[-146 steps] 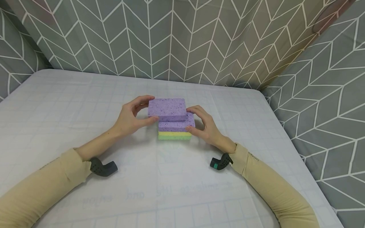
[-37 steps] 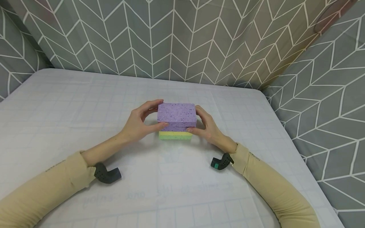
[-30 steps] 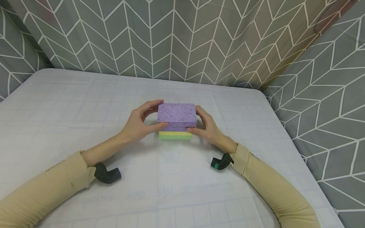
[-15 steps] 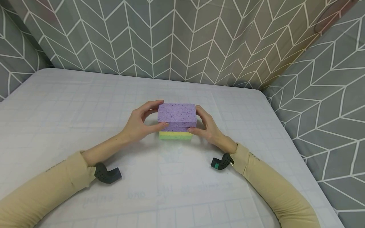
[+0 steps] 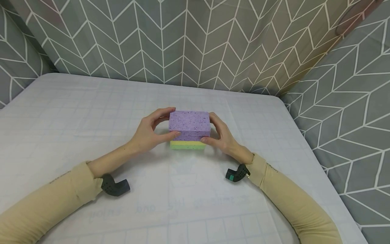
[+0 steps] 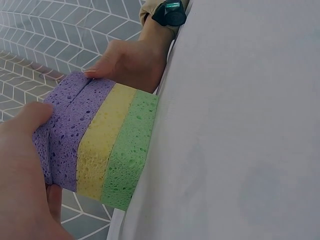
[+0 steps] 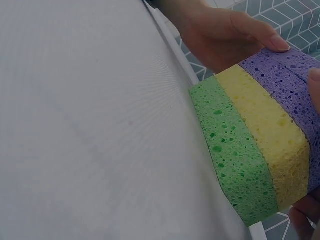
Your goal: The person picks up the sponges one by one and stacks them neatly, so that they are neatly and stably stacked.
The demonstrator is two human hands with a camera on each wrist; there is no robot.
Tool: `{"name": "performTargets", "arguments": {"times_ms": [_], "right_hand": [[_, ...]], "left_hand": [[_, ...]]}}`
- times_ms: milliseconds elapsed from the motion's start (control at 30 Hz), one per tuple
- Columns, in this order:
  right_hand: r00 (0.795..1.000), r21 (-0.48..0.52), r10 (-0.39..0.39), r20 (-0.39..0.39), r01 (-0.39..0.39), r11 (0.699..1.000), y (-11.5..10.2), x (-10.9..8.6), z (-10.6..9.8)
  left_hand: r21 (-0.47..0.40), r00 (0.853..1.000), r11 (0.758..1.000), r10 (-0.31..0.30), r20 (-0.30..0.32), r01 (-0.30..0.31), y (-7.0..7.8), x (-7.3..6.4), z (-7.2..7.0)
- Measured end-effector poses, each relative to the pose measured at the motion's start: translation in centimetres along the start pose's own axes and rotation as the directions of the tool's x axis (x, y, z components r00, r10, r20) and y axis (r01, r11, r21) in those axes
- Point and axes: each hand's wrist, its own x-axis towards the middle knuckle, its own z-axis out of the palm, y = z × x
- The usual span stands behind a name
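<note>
A stack of sponges stands on the white-covered table. The green sponge (image 5: 187,147) is at the bottom, with the yellow sponge (image 7: 270,130) over it. Two purple sponges lie above those; the lower purple sponge (image 6: 77,140) shows mostly as a front strip beneath the top purple sponge (image 5: 189,120). My left hand (image 5: 146,130) grips the left end of the top one, thumb in front and fingers behind. At the right end, my right hand (image 5: 223,135) pinches the lower purple sponge, its thumb at the front corner. The far fingertips are partly hidden behind the stack.
The table (image 5: 91,108) has a pale cover with faint grid lines and lettering. Grey chevron-patterned curtains (image 5: 170,44) enclose the back and sides. A dark camera mount sits on each wrist, the left mount (image 5: 115,185) and the right mount (image 5: 237,173).
Since the earliest frame, my left hand has brought the top purple sponge rightward and nearer me, over the lower purple one. In the last second it sinks slightly. My right hand stays nearly still.
</note>
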Motion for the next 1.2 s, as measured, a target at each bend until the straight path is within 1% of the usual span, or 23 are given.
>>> {"name": "performTargets", "arguments": {"times_ms": [400, 600, 700, 833, 967, 1033, 1100, 1200], "right_hand": [[0.998, 0.009, -0.038, -0.05, 0.038, 0.999, 0.18, -0.09, 0.13], [0.995, 0.018, -0.048, -0.088, 0.05, 0.999, 0.16, -0.07, 0.17], [0.993, 0.02, -0.052, -0.106, 0.054, 0.998, 0.02, 0.0, 0.25], [0.991, 0.018, -0.054, -0.125, 0.057, 0.998, -0.09, 0.17, 0.3], [0.988, 0.025, -0.051, -0.143, 0.055, 0.998, -0.14, 0.27, 0.4], [0.987, 0.026, -0.05, -0.15, 0.055, 0.998, -0.13, 0.32, 0.49], [0.986, 0.022, -0.051, -0.156, 0.055, 0.998, -0.14, 0.38, 0.56], [0.985, 0.014, -0.058, -0.163, 0.061, 0.998, -0.15, 0.5, 0.61]], "left_hand": [[-0.01, 1.0, 1.0, -0.005, -0.003, 0.005, -0.2, -0.11, 0.05], [-0.031, 1.0, 0.999, -0.01, 0.003, 0.01, -0.24, -0.14, 0.08], [-0.026, 1.0, 1.0, -0.014, 0.003, 0.014, -0.22, -0.13, 0.07], [-0.021, 0.999, 0.999, -0.042, 0.005, 0.042, -0.27, -0.01, -0.08], [-0.026, 0.996, 0.995, -0.092, 0.008, 0.093, -0.24, 0.06, -0.25], [-0.027, 0.994, 0.994, -0.107, 0.009, 0.108, -0.22, 0.08, -0.33], [-0.027, 0.993, 0.993, -0.114, 0.01, 0.114, -0.25, 0.1, -0.39], [-0.027, 0.995, 0.994, -0.104, 0.009, 0.104, -0.34, 0.16, -0.48]]}}
